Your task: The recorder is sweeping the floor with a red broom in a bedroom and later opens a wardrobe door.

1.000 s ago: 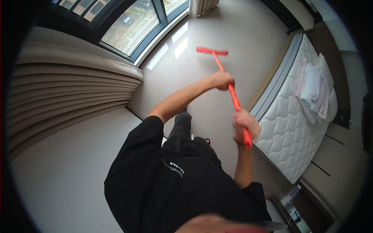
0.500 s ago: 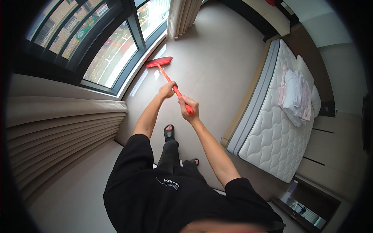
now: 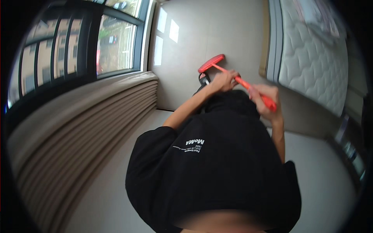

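Observation:
A red broom rests its wide head on the floor just beyond my foot, and its handle slants back toward me to the right. My left hand is closed round the handle's lower part. Higher up, close to the rounded end, my right hand is wrapped round it too, slightly blurred. The tip of the handle sticks out past the right hand. A dark sandal shows beside the broom head, and my other foot is hidden.
Pale glossy floor stretches ahead. A bed with a white quilted mattress stands at the right, folded bedding on it. Along the left run a window and a gathered beige curtain.
The broom head has come away from the window wall, nearer to my feet. Both hands have drawn back closer to my body and rightward, still gripping the handle. My view has shifted.

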`<state>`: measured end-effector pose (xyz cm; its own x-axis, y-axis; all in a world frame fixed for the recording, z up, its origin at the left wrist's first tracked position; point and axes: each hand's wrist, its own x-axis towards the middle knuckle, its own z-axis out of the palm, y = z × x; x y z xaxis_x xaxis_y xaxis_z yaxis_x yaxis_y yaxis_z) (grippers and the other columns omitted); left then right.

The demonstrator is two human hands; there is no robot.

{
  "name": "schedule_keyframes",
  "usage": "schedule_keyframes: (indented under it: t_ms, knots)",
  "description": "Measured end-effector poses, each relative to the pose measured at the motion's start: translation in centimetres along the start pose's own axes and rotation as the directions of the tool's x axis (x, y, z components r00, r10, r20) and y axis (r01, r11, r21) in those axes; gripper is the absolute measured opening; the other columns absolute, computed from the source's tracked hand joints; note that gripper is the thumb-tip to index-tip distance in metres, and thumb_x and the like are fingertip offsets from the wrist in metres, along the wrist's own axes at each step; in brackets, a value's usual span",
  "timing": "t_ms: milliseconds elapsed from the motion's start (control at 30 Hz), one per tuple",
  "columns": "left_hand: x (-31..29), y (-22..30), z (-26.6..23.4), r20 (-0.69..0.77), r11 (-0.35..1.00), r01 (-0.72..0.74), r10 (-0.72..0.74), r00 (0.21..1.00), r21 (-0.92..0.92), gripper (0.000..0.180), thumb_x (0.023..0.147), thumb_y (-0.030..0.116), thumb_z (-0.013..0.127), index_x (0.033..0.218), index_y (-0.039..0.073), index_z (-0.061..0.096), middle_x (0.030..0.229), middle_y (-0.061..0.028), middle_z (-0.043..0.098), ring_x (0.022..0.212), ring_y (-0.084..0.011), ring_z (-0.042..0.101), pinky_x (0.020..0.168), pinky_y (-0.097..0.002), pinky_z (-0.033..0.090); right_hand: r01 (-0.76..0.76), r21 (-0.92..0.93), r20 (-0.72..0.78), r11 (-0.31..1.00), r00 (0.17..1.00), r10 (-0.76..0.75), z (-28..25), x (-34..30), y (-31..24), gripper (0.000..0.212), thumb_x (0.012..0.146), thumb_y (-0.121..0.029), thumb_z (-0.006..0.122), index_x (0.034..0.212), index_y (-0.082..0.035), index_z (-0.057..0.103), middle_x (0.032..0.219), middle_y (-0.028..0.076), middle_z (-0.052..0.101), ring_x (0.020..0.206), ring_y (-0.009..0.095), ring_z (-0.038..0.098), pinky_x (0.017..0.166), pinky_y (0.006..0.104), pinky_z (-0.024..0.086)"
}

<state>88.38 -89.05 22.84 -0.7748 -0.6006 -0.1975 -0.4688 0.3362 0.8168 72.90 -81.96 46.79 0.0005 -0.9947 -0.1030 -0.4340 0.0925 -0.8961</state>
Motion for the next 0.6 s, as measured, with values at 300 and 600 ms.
schedule_keyframes:
  t_ms: [300,600]
  knots:
    - [1.3,1.2,2.5,-0.192,0.948,0.091,-0.032,0.981,0.306,0.022,0.083,0.032,0.074,0.097,0.016,0.073,0.111,-0.0081,0.065,0.105,-0.0338,0.063,0.089,-0.0504,0.048,0.432,0.049,-0.091,0.9,0.9,-0.427,-0.9,-6.2,8.0,0.04,0.083,-0.025,0.081,0.061,-0.012,0.051,0.061,0.005,0.055,0.06,0.028,0.056,0.066,0.0383,0.044]
    - [10.0,-5.0,17.1,-0.494,0.9,0.423,-0.32,0.808,0.108,0.024,0.087,0.031,0.071,0.108,0.018,0.073,0.113,-0.0222,0.066,0.109,-0.0425,0.059,0.087,-0.052,0.05,0.475,0.176,-0.071,0.862,0.88,-0.47,-4.8,-7.9,23.4,0.033,0.086,-0.012,0.067,0.059,-0.006,0.049,0.06,0.011,0.055,0.059,0.033,0.056,0.064,0.0415,0.043]
